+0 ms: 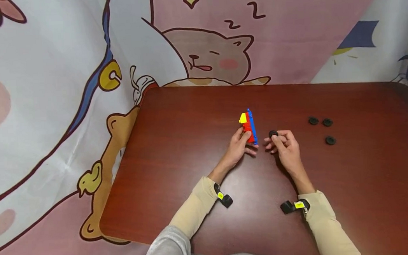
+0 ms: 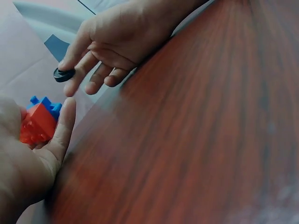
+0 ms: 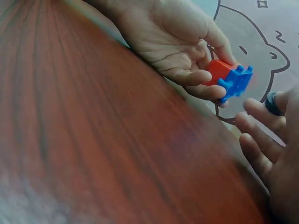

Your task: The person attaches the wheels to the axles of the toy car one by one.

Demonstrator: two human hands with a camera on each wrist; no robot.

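One black wheel (image 1: 273, 133) is pinched by the right hand (image 1: 289, 150); the block toy (image 1: 250, 123), its near end pinched by the left hand (image 1: 237, 149), should be kept steady.

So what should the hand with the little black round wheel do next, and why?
Probably the right hand should bring the black round wheel over to the blue side of the red, yellow and blue plastic-looking toy. The wheel is pinched but apart from the toy, the left hand holds the toy, and that blue side faces the right hand.
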